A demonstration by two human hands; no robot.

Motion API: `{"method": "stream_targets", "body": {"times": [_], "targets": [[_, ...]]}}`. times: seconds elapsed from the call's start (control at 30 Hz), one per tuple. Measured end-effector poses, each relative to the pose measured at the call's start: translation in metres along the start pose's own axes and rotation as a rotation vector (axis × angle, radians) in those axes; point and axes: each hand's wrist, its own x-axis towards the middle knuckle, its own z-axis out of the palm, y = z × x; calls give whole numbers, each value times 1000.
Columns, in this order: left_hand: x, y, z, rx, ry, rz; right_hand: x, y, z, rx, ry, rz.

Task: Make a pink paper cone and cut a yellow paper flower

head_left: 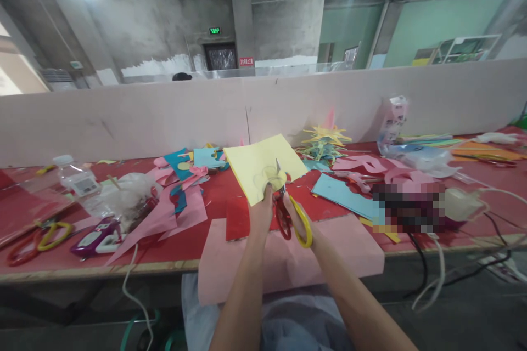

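Observation:
My left hand [263,211] grips the near edge of a yellow paper sheet [259,153], thumb on top. A flower outline is drawn on the sheet, close to my thumb. In my right hand [297,219] is a pair of scissors [304,225] with one red and one yellow handle. The scissor blades point up and away at the right part of the sheet, beside the drawn flower. Beneath my hands lie a red sheet [236,222] and a large pink sheet [230,263] that hangs over the table edge.
Pink and blue paper scraps [187,211] lie to the left, near a plastic bottle [78,178], a purple device [96,238] and other scissors [51,236]. Light blue sheets [341,194], a paper flower pile [325,142] and cables [440,269] are on the right. A pale partition [185,115] stands behind.

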Motion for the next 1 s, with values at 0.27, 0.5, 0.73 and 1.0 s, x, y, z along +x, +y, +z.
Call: {"method": "stream_targets", "body": {"times": [0.27,0.5,0.73,1.0], "targets": [[-5,10,1,47,24,-46,1,0,1,16,-6,39],[-5,11,1,82,14,-69,2,-1,1,23,41,17],[-7,13,3,79,6,-56,0,-6,5,47,69,76],[2,1,-1,41,-70,-24,2,-6,5,19,83,84]]}}
